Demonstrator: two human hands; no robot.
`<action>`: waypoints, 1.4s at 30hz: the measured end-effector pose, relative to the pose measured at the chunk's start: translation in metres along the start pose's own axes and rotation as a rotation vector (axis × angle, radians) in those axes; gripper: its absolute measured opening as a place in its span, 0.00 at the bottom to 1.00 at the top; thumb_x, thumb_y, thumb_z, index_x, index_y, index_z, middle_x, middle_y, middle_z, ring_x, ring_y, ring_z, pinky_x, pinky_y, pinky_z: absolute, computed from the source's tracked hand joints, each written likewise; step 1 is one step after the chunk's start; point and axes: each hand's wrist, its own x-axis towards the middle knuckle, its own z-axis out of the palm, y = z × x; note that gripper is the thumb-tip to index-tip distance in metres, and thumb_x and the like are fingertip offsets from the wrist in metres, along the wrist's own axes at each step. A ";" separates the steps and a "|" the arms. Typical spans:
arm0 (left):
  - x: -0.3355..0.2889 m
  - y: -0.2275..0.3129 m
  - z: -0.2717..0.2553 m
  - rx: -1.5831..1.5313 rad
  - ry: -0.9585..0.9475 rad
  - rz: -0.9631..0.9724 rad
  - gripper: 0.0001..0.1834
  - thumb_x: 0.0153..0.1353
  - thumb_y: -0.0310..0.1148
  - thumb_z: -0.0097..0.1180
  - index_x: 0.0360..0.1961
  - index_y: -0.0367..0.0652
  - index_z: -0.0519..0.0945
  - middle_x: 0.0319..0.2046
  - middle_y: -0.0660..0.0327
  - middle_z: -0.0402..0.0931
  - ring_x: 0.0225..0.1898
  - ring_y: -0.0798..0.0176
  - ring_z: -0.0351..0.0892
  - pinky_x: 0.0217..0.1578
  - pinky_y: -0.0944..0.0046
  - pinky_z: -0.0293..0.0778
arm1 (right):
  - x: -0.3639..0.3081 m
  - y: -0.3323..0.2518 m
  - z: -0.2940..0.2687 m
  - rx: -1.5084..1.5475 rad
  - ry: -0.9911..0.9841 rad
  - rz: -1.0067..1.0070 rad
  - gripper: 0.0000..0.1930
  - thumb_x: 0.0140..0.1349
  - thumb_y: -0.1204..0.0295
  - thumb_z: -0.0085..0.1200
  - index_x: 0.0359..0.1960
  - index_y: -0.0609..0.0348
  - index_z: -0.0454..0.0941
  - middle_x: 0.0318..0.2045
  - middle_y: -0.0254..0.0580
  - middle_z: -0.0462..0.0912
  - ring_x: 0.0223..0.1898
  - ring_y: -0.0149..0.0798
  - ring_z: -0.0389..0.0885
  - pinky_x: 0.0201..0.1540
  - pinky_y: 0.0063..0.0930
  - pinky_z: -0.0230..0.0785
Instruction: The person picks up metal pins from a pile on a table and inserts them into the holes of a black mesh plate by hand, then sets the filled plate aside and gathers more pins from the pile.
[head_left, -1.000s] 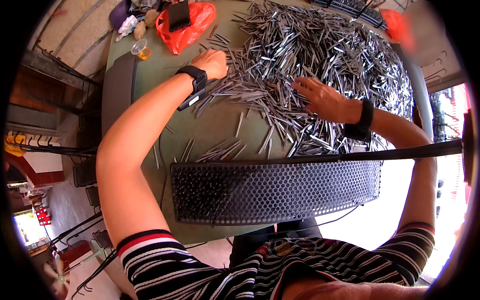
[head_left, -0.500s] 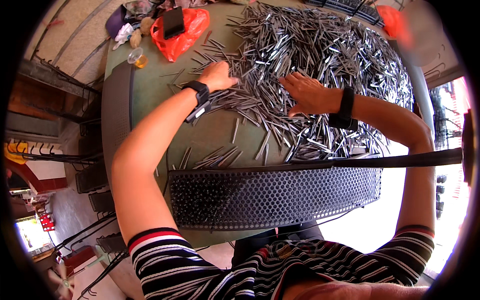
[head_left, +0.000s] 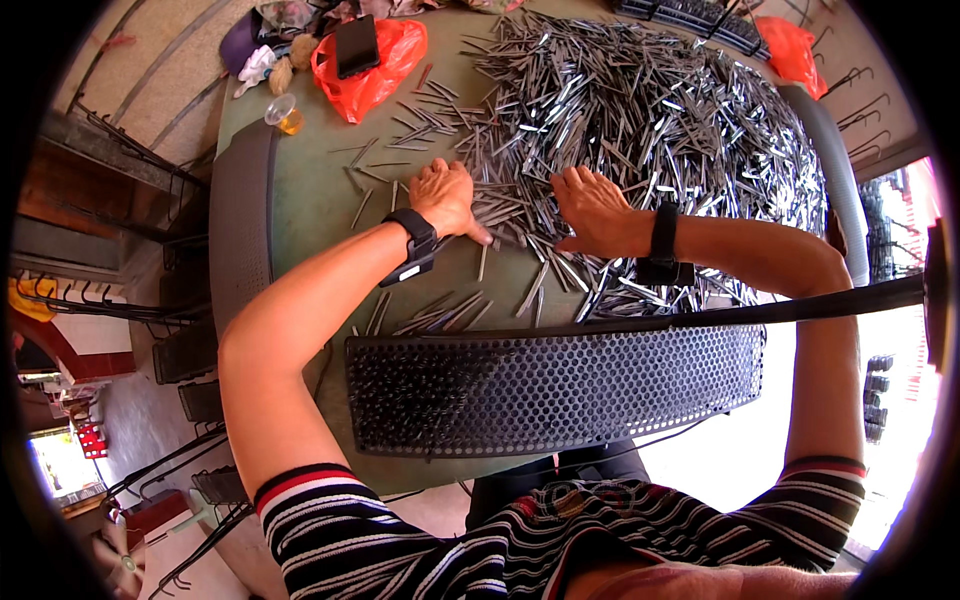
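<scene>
A large heap of slim metal strips [head_left: 640, 120], grey and shiny, covers the right and far part of the green table. My left hand [head_left: 443, 203] is at the heap's left edge, fingers out and thumb stretched to the right over loose strips. My right hand [head_left: 597, 212] lies on the heap's near left part, palm down, fingers apart. Strips lie in the gap between the two hands, and neither hand grips any that I can see. Nearer to me stands a black perforated rack [head_left: 600, 385]; many small pieces stand in the holes of its left end.
At the far left are a red plastic bag [head_left: 395, 85] with a black phone [head_left: 357, 48] on it and a clear cup [head_left: 284, 114] of amber liquid. Another perforated rack [head_left: 243, 220] lines the left table edge. A dark bar [head_left: 800, 312] crosses at the right.
Both my hands have come nearer to me, and strips between them have shifted along. Fewer strips lie where my left hand was. A blurred shape at the far right has gone.
</scene>
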 end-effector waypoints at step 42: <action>0.030 -0.001 0.006 -0.564 0.056 -0.063 0.23 0.39 0.29 0.63 0.39 0.32 0.72 0.31 0.53 0.75 0.24 0.60 0.74 0.19 0.62 0.70 | -0.008 0.024 -0.030 0.746 -0.210 -0.084 0.30 0.56 0.75 0.41 0.63 0.67 0.54 0.38 0.53 0.79 0.35 0.38 0.79 0.38 0.33 0.71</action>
